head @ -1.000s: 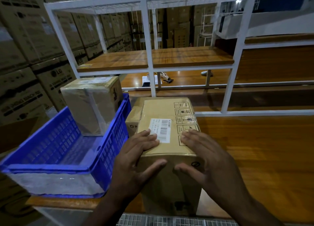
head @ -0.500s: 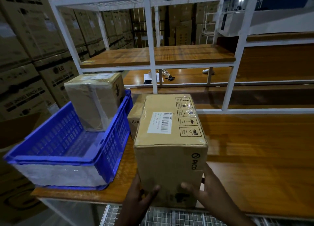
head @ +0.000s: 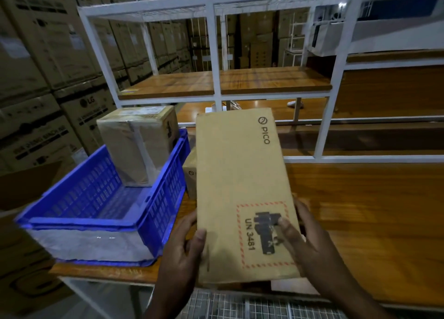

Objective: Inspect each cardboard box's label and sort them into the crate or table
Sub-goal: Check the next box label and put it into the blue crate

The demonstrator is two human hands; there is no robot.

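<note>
A brown PICO cardboard box [head: 240,174] is lifted and tipped up toward me, showing a face with a red-dashed UN 3481 mark. My left hand [head: 185,246] grips its lower left edge, thumb on the front. My right hand [head: 302,237] grips the lower right edge, thumb over the black mark. A blue plastic crate [head: 163,198] stands to the left on the wooden table [head: 360,210]. Inside the crate stands a taped cardboard box [head: 137,146]. Another brown box [head: 189,179] peeks out behind the held one, next to the crate.
A white metal shelf frame [head: 216,54] with wooden boards rises behind the table. Stacked LG cartons [head: 48,66] fill the left side. Small items lie on a far shelf [head: 295,104]. Wire mesh [head: 240,304] lies below the table's front edge.
The box went from lying flat under both palms to being lifted and tilted toward me. Its barcode face turned away and the UN 3481 face came into view. Both hands shifted to its lower edges.
</note>
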